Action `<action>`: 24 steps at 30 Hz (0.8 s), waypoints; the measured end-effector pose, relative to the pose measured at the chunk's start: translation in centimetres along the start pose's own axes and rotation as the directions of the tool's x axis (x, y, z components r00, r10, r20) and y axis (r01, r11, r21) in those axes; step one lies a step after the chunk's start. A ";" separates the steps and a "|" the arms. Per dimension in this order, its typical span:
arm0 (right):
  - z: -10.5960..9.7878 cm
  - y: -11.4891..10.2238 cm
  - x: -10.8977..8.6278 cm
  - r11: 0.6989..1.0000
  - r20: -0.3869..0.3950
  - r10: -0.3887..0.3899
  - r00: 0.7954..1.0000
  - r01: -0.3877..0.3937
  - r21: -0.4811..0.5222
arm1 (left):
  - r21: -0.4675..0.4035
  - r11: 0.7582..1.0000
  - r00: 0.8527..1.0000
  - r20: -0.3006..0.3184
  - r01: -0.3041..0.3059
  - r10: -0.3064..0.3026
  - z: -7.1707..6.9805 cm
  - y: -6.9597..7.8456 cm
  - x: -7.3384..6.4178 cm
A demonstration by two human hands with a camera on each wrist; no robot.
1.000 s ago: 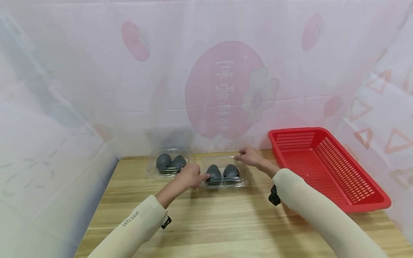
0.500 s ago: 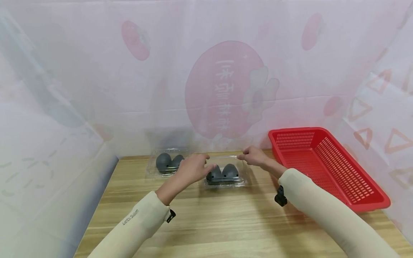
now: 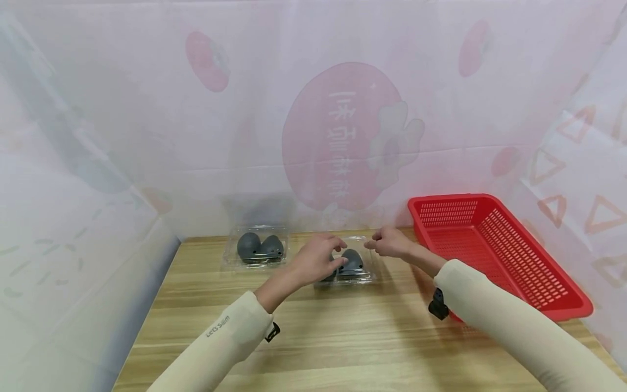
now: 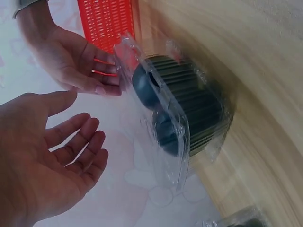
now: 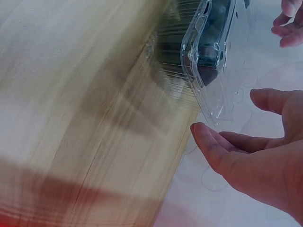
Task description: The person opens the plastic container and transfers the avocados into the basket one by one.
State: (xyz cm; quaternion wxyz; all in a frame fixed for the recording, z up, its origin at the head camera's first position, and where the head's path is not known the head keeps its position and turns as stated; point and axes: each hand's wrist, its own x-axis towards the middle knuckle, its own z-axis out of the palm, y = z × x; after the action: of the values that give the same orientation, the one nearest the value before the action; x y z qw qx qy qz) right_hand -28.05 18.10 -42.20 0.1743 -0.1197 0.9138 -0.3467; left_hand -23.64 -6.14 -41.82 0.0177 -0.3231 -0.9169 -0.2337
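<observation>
A clear plastic clamshell box (image 3: pixel 354 279) lies on the table with two dark grey egg-shaped pieces (image 3: pixel 351 262) inside. My left hand (image 3: pixel 318 258) hovers above its left half, fingers spread and loosely bent, hiding much of one piece. In the left wrist view that palm (image 4: pixel 45 165) holds nothing and stands apart from the lid. My right hand (image 3: pixel 393 243) is beside the back right corner, its fingertips close to the box edge. Seen from the right wrist, the right fingers (image 5: pixel 222 151) are loosely extended, with nothing between them and the thumb.
A second clear box (image 3: pixel 230 258) with two similar grey pieces stands to the left, near the back edge. A red perforated plastic basket (image 3: pixel 526 261) sits on the right of the wooden table (image 3: pixel 333 348). A printed white curtain (image 3: pixel 245 109) hangs behind.
My left hand has lifted from the box's front left corner and moved right over the lid, its fingers spreading. The right hand has shifted slightly right, off the corner.
</observation>
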 end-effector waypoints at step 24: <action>-0.2 1.3 -2.9 0.994 0.118 -0.038 0.992 0.050 -0.099 | 0.181 0.949 0.966 0.028 -0.256 0.256 5.2 1.2 1.1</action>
State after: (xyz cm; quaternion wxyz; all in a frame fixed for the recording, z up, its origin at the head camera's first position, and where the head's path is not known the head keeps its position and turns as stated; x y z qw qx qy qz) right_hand -25.65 20.17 -42.25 0.2128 -0.1685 0.9158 -0.2959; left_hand -23.12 -2.41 -45.73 0.0757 -0.4367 -0.8849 -0.1433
